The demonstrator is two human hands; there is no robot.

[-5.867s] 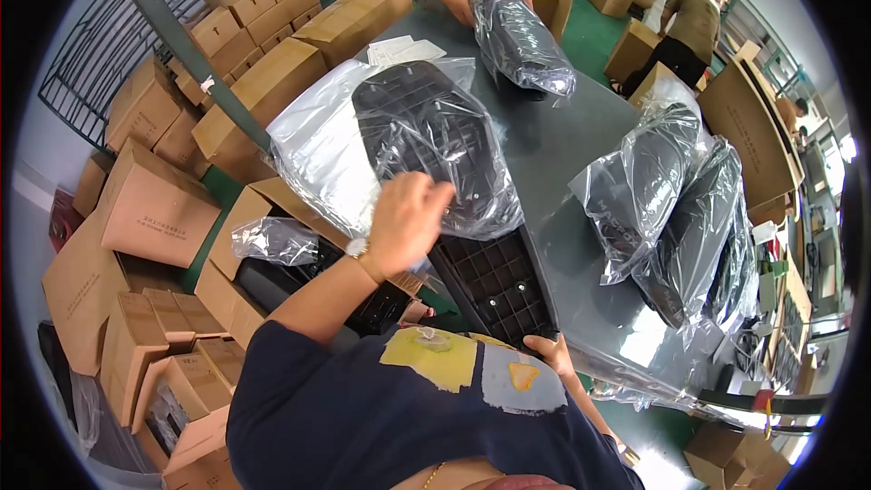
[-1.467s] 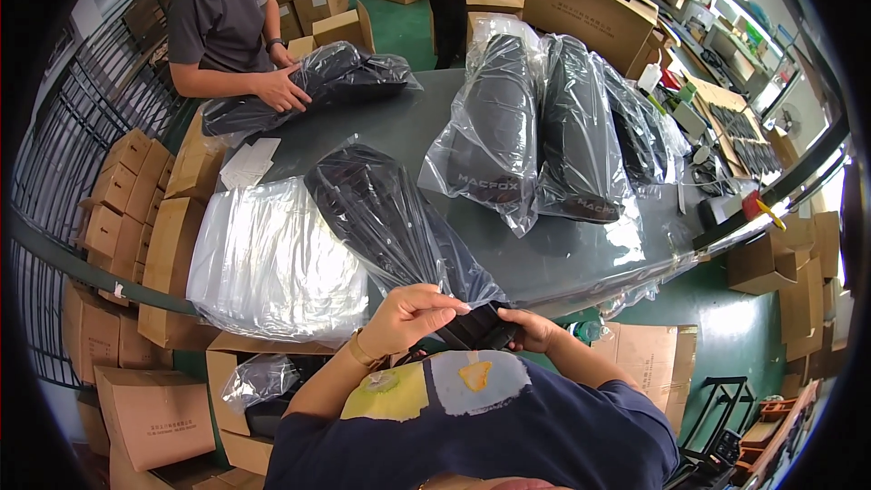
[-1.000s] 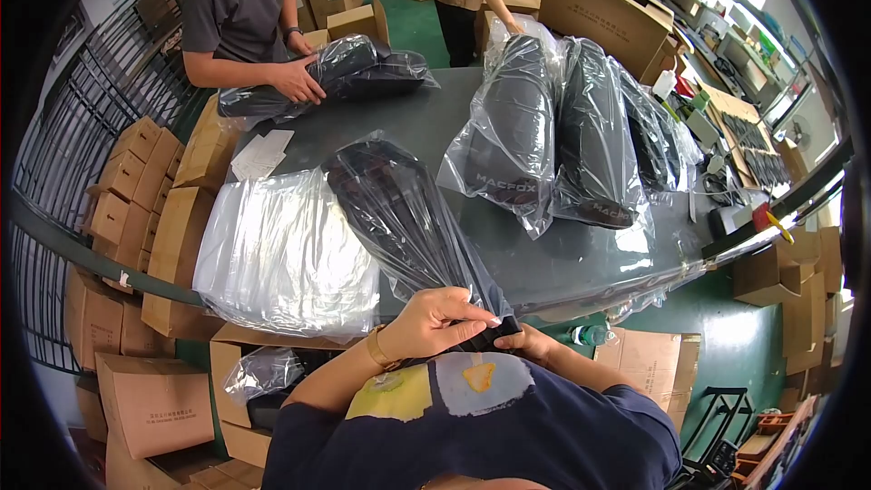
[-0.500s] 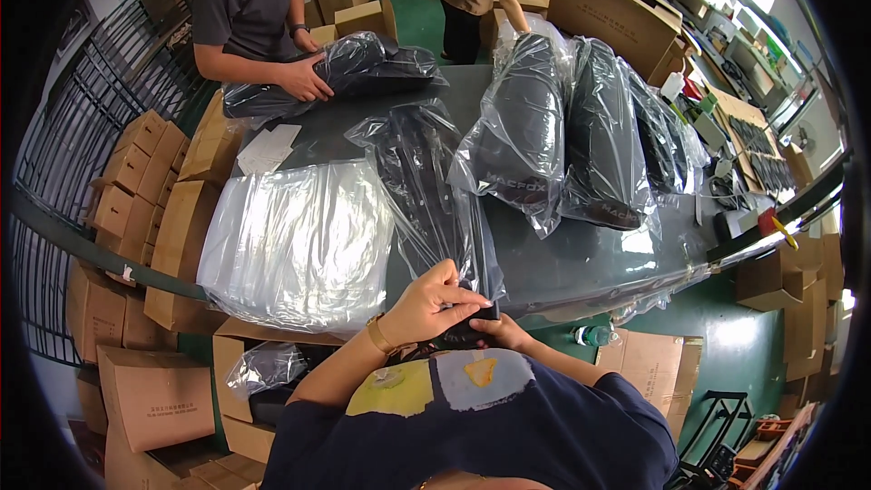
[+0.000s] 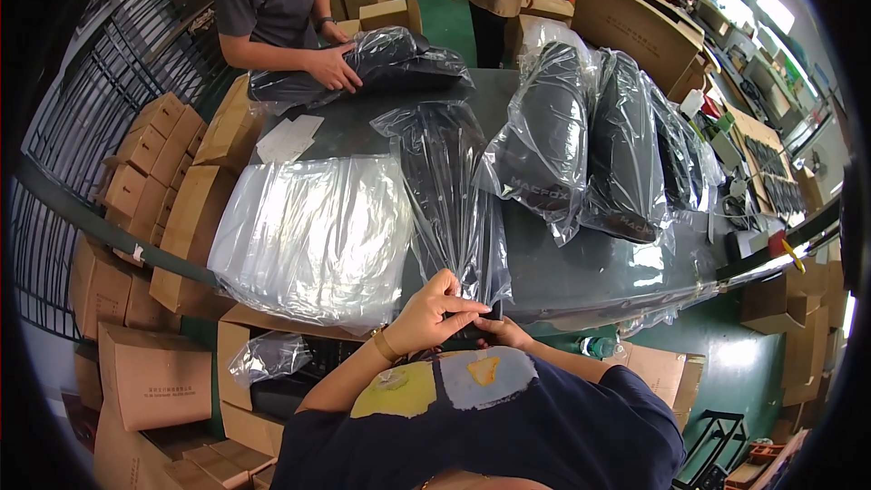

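A clear plastic bag (image 5: 445,172) lies lengthwise on the dark table, with a long black item inside it. The bag narrows into creases toward me at the table's near edge. My left hand (image 5: 434,313) is closed there, thumb and finger pinching the gathered plastic. Beside it and slightly lower, my right hand (image 5: 502,333) curls round a dark end close to my chest; what exactly it grips is partly hidden. Left of the bag lies a stack of flat clear plastic bags (image 5: 313,240).
Black padded pieces in clear bags (image 5: 544,141) rest on the table's right side. Across the table, a person's hands (image 5: 337,68) hold a bagged black piece (image 5: 408,63). White paper sheets (image 5: 288,138) lie near the stack. Cardboard boxes (image 5: 154,377) crowd the left; an open carton (image 5: 238,358) stands below the edge.
The view has shifted, so the scene sits a little farther right. My hands keep their hold, and the bag looks more drawn out in creases. A person at the back has raised an arm.
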